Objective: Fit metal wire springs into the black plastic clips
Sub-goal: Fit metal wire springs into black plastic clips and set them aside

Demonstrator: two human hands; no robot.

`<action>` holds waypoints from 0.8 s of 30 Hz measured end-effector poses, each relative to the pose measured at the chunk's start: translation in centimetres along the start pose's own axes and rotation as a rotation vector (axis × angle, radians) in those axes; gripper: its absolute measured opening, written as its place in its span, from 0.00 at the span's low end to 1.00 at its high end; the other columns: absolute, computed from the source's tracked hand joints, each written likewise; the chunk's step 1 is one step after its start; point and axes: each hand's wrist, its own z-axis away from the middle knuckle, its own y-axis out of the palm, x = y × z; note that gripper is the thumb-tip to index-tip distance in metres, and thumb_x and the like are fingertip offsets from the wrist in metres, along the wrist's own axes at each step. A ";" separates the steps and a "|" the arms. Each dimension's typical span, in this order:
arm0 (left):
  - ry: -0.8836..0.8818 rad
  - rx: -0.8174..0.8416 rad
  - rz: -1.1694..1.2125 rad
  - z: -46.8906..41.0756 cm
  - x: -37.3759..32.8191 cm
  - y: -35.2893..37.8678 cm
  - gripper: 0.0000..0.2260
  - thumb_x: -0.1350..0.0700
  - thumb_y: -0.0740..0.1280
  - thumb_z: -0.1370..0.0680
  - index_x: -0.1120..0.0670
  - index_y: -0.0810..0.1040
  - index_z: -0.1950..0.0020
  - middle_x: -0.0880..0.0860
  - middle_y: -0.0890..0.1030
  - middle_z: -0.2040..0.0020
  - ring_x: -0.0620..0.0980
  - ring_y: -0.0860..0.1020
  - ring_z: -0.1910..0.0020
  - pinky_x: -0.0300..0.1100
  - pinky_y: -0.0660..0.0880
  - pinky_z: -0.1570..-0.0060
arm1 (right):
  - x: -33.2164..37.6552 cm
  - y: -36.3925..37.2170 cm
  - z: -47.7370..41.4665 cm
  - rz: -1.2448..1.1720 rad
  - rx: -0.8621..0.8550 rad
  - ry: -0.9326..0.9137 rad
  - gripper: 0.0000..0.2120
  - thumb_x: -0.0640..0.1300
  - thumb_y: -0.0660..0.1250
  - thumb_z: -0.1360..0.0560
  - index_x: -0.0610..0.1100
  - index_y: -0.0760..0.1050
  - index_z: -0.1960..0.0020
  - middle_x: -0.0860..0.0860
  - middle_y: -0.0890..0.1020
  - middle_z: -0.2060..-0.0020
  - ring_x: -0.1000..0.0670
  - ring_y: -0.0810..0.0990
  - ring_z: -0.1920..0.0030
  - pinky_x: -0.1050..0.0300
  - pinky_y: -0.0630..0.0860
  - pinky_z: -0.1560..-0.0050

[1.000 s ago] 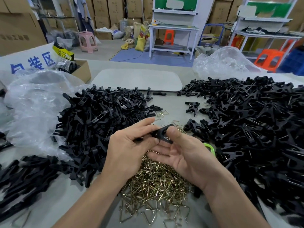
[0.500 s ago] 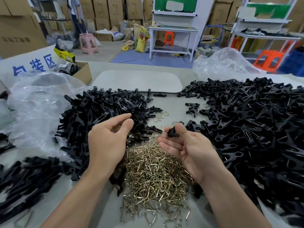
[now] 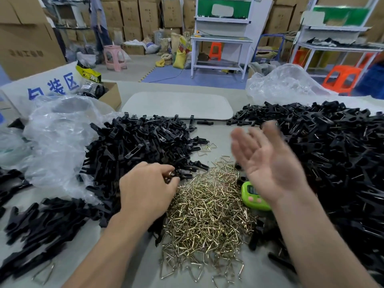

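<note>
A heap of brass-coloured wire springs (image 3: 207,213) lies on the table in front of me. A pile of black plastic clips (image 3: 141,146) sits to its left, and a larger pile of black clips (image 3: 336,154) spreads across the right. My left hand (image 3: 145,190) reaches into the near edge of the left pile, its fingertips curled round a black clip (image 3: 179,174). My right hand (image 3: 264,161) is raised above the table, palm up, fingers spread and blurred, holding nothing.
A green timer (image 3: 252,196) lies by the spring heap under my right wrist. Crumpled clear plastic bags (image 3: 58,138) lie at the left and back right. A grey pad (image 3: 178,106) and a cardboard box (image 3: 110,96) sit at the back.
My right hand has let go of the black clip it held and swung open to the right. My left hand moved down to the left pile and took hold of a clip.
</note>
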 end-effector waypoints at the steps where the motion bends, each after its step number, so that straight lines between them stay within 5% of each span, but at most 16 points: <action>1: 0.044 0.015 -0.052 0.1 -0.1 0.3 0.14 0.34 0.72 0.26 0.35 0.85 0.42 0.38 0.83 0.56 0.43 0.81 0.51 0.39 0.66 0.64 | -1.2 0.6 -0.5 0.244 -0.038 0.019 0.34 0.48 0.80 0.34 0.40 0.73 0.32 0.42 0.86 0.43 0.43 0.87 0.44 0.53 0.84 0.48; 3: 0.109 0.053 -0.117 0.2 -0.1 0.7 0.19 0.34 0.70 0.25 0.35 0.82 0.36 0.36 0.85 0.46 0.41 0.80 0.46 0.40 0.72 0.61 | -3.7 2.1 -1.6 0.811 -0.109 -0.038 0.24 0.36 0.77 0.28 0.48 0.77 0.34 0.49 0.88 0.49 0.47 0.88 0.53 0.56 0.86 0.53; 5: 0.171 0.113 -0.135 0.1 0.1 1.0 0.20 0.36 0.67 0.22 0.37 0.79 0.31 0.37 0.84 0.40 0.43 0.79 0.43 0.41 0.74 0.51 | -5.7 2.7 -3.3 1.385 -0.076 -0.108 0.21 0.33 0.68 0.22 0.51 0.79 0.33 0.51 0.87 0.44 0.51 0.86 0.55 0.57 0.84 0.51; 7: 0.191 0.168 -0.101 0.0 0.4 1.1 0.17 0.40 0.67 0.20 0.39 0.80 0.32 0.38 0.83 0.38 0.45 0.77 0.43 0.43 0.74 0.45 | -7.0 2.8 -4.4 1.816 -0.016 -0.047 0.23 0.33 0.65 0.22 0.51 0.79 0.32 0.48 0.84 0.38 0.46 0.84 0.44 0.48 0.81 0.41; 9: 0.156 0.180 -0.006 0.2 0.5 0.9 0.12 0.43 0.71 0.22 0.40 0.85 0.39 0.39 0.85 0.43 0.46 0.76 0.45 0.44 0.74 0.46 | -8.1 2.4 -4.5 2.073 -0.007 -0.046 0.18 0.37 0.68 0.24 0.53 0.81 0.38 0.47 0.84 0.43 0.43 0.81 0.41 0.49 0.77 0.38; 12: 0.131 0.146 0.034 0.3 0.4 0.8 0.09 0.46 0.76 0.25 0.43 0.88 0.46 0.41 0.87 0.50 0.47 0.78 0.48 0.46 0.74 0.47 | -8.5 2.4 -4.0 2.070 -0.131 -0.188 0.10 0.41 0.70 0.24 0.55 0.83 0.50 0.52 0.85 0.52 0.46 0.81 0.46 0.51 0.74 0.42; 16: 0.088 0.028 0.052 0.3 -0.3 0.1 0.07 0.47 0.82 0.31 0.44 0.89 0.55 0.42 0.87 0.59 0.48 0.82 0.55 0.44 0.74 0.55 | -7.0 2.7 -2.4 1.793 -0.305 -0.318 0.07 0.45 0.72 0.23 0.57 0.80 0.52 0.60 0.83 0.60 0.52 0.82 0.56 0.51 0.78 0.49; 18: 0.013 -0.037 0.143 0.5 -0.8 -0.4 0.07 0.47 0.83 0.33 0.41 0.88 0.58 0.41 0.85 0.66 0.46 0.82 0.64 0.35 0.69 0.64 | -6.4 2.2 -0.6 1.574 -0.297 -0.330 0.09 0.48 0.75 0.25 0.56 0.76 0.57 0.60 0.82 0.65 0.56 0.82 0.62 0.53 0.80 0.58; 21: -0.090 0.036 0.440 0.8 -1.3 -0.5 0.08 0.47 0.79 0.29 0.36 0.87 0.53 0.36 0.83 0.64 0.34 0.79 0.62 0.36 0.76 0.61 | -6.2 0.9 1.9 1.343 -0.235 -0.294 0.11 0.47 0.78 0.26 0.55 0.76 0.58 0.60 0.84 0.65 0.59 0.82 0.66 0.64 0.78 0.66; 24: -0.050 0.134 0.601 1.2 -2.0 -0.8 0.11 0.52 0.79 0.29 0.36 0.88 0.52 0.39 0.81 0.63 0.37 0.79 0.60 0.28 0.73 0.60 | -6.4 0.1 3.2 1.341 -0.152 -0.338 0.12 0.45 0.80 0.28 0.57 0.78 0.54 0.63 0.85 0.62 0.63 0.83 0.60 0.68 0.77 0.60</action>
